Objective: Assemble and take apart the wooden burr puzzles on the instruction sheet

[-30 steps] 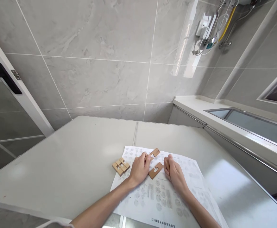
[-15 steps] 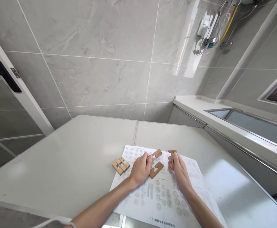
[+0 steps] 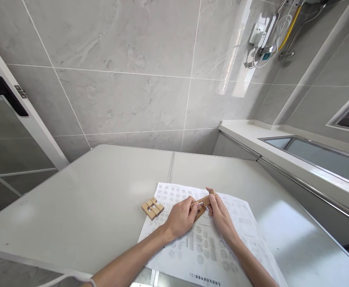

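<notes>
My left hand [image 3: 180,214] is closed around a notched wooden puzzle piece [image 3: 203,201], which slants up to the right. In my right hand [image 3: 220,215], another wooden puzzle piece [image 3: 211,191] is pinched close to upright. The two pieces meet between my hands; whether they interlock is hidden by my fingers. Just beneath, a third notched piece [image 3: 200,214] lies on the printed sheet [image 3: 189,261], partly covered by my left hand. A flat cluster of lighter wooden pieces [image 3: 152,208] lies left of my left hand, overlapping the sheet's edge.
The sheet rests on a pale table [image 3: 96,207] with a seam across it. A grey tiled wall [image 3: 126,99] rises behind. To the right is a white counter [image 3: 240,129] with a recessed sink. A white cable [image 3: 63,278] runs by the near left edge.
My hands have come together, mostly by the right hand moving left. The two held pieces, apart before, now meet. The third piece is more covered. The lighter cluster has not moved.
</notes>
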Demonstrator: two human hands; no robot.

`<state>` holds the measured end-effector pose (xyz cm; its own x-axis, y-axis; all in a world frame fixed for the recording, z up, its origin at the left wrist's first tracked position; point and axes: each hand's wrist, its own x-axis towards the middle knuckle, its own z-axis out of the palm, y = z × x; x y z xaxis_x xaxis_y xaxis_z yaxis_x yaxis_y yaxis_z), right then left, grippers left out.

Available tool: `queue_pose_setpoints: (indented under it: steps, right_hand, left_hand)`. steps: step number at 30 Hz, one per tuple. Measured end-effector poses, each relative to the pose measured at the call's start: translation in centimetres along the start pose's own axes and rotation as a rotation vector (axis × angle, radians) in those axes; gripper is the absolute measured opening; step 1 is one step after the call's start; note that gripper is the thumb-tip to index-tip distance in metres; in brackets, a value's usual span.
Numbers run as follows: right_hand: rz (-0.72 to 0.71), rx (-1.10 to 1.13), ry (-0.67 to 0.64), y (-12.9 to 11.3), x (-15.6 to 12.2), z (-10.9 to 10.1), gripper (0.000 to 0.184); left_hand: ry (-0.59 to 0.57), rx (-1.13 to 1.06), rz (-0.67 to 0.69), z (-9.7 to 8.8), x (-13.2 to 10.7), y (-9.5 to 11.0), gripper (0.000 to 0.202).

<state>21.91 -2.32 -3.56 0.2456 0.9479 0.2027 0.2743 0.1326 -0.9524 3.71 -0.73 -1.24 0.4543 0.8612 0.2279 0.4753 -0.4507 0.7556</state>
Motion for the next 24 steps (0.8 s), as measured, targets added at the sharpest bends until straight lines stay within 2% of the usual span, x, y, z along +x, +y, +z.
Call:
queue_pose_setpoints:
  steps: [9, 24]
  right_hand:
    - [0.034, -0.018, -0.041, 0.05, -0.15, -0.07, 0.056]
    - [0.007, -0.057, -0.072, -0.2, -0.7, -0.03, 0.068]
  left_hand:
    - [-0.06, -0.009, -0.007, -0.12, 0.09, -0.34, 0.038]
    - [-0.069, -0.008, 0.028, -0.05, 0.02, -0.4, 0.041]
